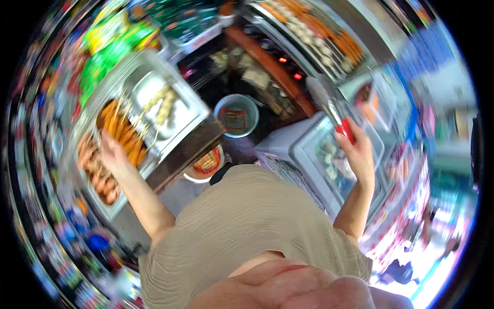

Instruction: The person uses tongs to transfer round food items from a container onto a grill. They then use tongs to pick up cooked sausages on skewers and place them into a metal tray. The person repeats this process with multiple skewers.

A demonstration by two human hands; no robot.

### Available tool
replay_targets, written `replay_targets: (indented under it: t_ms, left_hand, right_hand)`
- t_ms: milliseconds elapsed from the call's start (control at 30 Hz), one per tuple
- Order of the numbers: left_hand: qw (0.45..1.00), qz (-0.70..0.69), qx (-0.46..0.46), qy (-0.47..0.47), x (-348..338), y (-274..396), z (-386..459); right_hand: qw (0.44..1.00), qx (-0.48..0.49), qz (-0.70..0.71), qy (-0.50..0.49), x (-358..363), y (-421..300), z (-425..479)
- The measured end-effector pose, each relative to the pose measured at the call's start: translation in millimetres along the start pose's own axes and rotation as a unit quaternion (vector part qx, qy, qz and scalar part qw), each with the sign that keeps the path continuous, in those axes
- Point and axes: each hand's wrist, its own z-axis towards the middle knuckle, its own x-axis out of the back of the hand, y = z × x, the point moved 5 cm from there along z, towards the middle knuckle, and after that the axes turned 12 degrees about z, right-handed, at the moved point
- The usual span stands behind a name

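Observation:
My right hand (358, 152) grips a metal utensil with a red handle (344, 130), which looks like serving tongs. Its blurred metal end points up and left, above a glass-lidded chest freezer (322, 154). On the other side, my left hand (115, 156) is over a metal tray set on a counter, at the border between orange-brown sausages on sticks (125, 133) and paler pink skewered pieces (102, 179). Blur hides whether its fingers hold a stick. Beside the sausages, a steel pan (181, 110) has a few pale skewered balls (164, 106) in it.
A grill (266, 25) with rows of sausages and pale balls and red lights stands ahead. A bucket (236, 116) is on the floor. A bowl of red food (208, 164) sits below the counter edge (187, 152). Clear plastic boxes (380, 102) stand at right, green packets (112, 58) at left.

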Motion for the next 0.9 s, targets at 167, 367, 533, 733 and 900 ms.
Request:
replay_targets:
  t_ms: [167, 367, 533, 733, 900]
  left_hand:
    - [0.994, -0.102, -0.024, -0.026, -101, 34, -134]
    - [0.914, -0.079, 0.187, -0.351, -206, 23, -221]
    - [0.868, -0.079, 0.207, -0.445, -276, 23, -227]
    - [0.83, -0.078, 0.267, -0.483, -350, 23, -209]
    - [0.805, -0.101, 0.28, -0.513, -386, 15, -177]
  right_hand:
    - [0.995, -0.036, 0.084, 0.047, 23, 35, -30]
    - [0.997, -0.034, 0.064, -0.019, 15, 35, -17]
    - [0.996, 0.085, 0.008, -0.015, -12, 29, 80]
    - [0.956, -0.029, -0.228, 0.184, -7, 34, 295]
    - [0.863, -0.204, -0.373, 0.273, 36, 34, 349]
